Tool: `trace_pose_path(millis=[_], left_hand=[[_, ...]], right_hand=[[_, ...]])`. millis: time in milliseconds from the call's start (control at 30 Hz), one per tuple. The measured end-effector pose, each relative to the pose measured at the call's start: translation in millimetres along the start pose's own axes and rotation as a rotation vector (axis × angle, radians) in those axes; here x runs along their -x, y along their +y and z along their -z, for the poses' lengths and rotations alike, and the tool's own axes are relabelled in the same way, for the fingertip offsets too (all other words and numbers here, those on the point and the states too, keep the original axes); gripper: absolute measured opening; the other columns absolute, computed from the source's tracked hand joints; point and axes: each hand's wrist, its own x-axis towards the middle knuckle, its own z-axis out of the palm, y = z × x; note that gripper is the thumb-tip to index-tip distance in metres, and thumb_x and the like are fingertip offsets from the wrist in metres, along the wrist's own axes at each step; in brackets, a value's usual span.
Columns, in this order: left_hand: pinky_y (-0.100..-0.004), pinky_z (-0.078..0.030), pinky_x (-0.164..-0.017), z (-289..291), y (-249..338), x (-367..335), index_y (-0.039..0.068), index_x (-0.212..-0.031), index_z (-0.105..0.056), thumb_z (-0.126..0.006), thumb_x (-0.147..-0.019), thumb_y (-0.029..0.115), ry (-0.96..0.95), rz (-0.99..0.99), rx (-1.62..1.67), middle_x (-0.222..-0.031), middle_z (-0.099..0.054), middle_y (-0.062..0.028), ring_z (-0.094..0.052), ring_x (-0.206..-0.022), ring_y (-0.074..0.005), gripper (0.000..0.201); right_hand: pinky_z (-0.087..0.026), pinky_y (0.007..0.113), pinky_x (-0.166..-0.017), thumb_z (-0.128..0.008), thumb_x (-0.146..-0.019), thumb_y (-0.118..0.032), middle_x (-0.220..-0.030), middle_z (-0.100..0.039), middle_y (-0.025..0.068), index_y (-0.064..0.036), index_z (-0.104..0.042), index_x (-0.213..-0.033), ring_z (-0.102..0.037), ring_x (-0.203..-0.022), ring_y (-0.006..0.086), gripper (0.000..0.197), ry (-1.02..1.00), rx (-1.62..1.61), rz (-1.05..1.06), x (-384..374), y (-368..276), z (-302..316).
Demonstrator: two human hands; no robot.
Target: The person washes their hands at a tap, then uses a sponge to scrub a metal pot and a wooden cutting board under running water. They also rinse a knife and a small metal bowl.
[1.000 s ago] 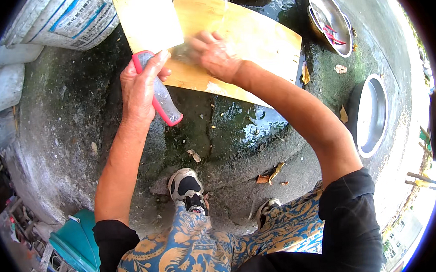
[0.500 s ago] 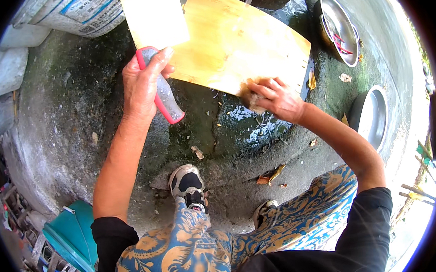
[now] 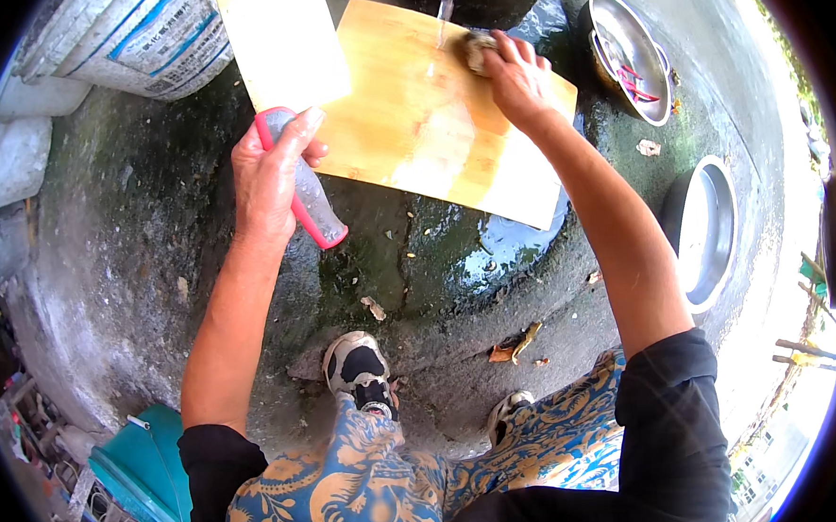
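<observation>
My left hand [image 3: 265, 189] is wrapped round the grey and red handle of a cleaver [image 3: 289, 46], whose broad, brightly lit blade points away from me. That blade overlaps the left part of a wooden cutting board [image 3: 411, 134], which shines wet. At the board's far right edge my right hand [image 3: 525, 83] grips a small brownish scrubber [image 3: 475, 54] and presses it to the wood. A thin stream of water [image 3: 446, 6] falls onto the far side of the board. What the board rests on beneath is mostly hidden.
At the far left stands a large white bucket [image 3: 156, 48]. On the right are a metal pan [image 3: 634, 23] with red pieces inside and a metal basin [image 3: 710, 231]. A teal bucket [image 3: 141, 474] sits at lower left. Wet, mossy concrete [image 3: 380, 253] lies below the board.
My right hand has moved the scrubber from the board's near edge to its far edge. The board's near right corner sits lower in view. My left hand still grips the cleaver.
</observation>
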Motion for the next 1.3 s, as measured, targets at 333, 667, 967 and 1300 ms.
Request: trace_pose_path(millis=[333, 667, 967, 1300], left_hand=[[-0.024, -0.045, -0.049, -63, -8, -35, 0.01, -0.083, -0.053, -0.067, -0.077, 0.017, -0.133, 0.028, 0.351, -0.082, -0.062, -0.0082, -0.055, -0.055, -0.0119, 0.016], [-0.0286, -0.048, -0.062, -146, -10, -60, 0.006, -0.09, -0.053, -0.067, -0.077, 0.022, -0.206, 0.073, 0.624, -0.083, -0.06, -0.007, -0.056, -0.07, -0.0127, 0.024], [-0.0287, -0.046, -0.057, -126, -13, -76, 0.005, -0.087, -0.055, -0.068, -0.076, 0.021, -0.214, 0.104, 0.616, -0.08, -0.06, -0.0077, -0.052, -0.061, -0.0094, 0.023], [-0.0263, -0.044, -0.052, -117, -13, -58, 0.007, -0.083, -0.052, -0.065, -0.079, 0.019, -0.354, 0.102, 0.45, -0.073, -0.056, -0.0044, -0.048, -0.054, -0.0089, 0.018]], right_hand=[[-0.033, 0.049, -0.09, -0.059, -0.062, -0.01, -0.127, -0.036, 0.0134, -0.0051, -0.055, -0.099, -0.035, -0.114, 0.0294, 0.037, -0.226, -0.122, 0.204, 102, -72, 42], [-0.043, 0.034, -0.076, -0.052, -0.071, -0.011, -0.097, -0.05, 0.0159, -0.0024, -0.042, -0.106, -0.052, -0.087, 0.0267, 0.037, -0.623, -1.057, -0.371, 131, -24, 88], [-0.052, 0.038, -0.073, -0.049, -0.069, -0.002, -0.097, -0.051, 0.0139, -0.0079, -0.033, -0.116, -0.058, -0.087, 0.0244, 0.051, -0.269, -1.689, -0.993, 83, 24, 83], [-0.052, 0.041, -0.075, -0.039, -0.07, 0.002, -0.102, -0.053, 0.0135, -0.0108, -0.04, -0.118, -0.058, -0.087, 0.026, 0.05, -0.263, -2.06, -0.937, 70, 4, 69]])
